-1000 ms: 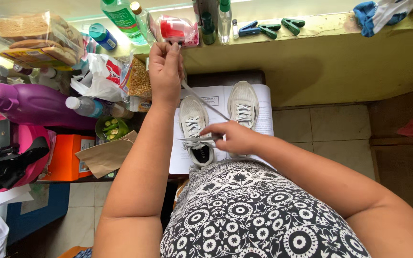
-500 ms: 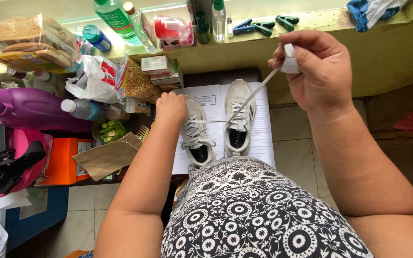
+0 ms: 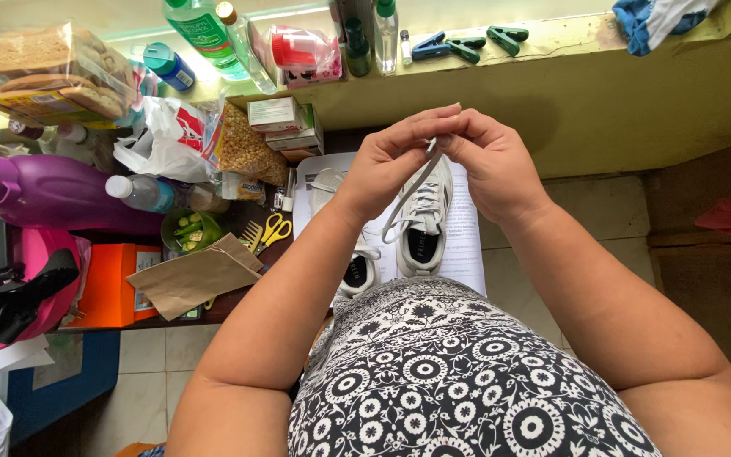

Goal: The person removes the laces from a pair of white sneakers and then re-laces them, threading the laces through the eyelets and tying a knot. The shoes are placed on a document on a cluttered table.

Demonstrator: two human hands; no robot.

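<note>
Both hands together above the shoes (image 3: 423,222): left hand (image 3: 385,161) and right hand (image 3: 494,161) pinch the lace (image 3: 408,190) taut, lifted clear of the open book (image 3: 469,222).

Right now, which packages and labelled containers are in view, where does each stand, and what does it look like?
Clear bag of sliced bread: far left, top, with a yellow printed band.
Green plastic bottle with white label: on the ledge.
Small white and green cardboard boxes: stacked beside the left hand.
Clear bag of yellow grain: left of the boxes.
Orange box: lower left.
</note>
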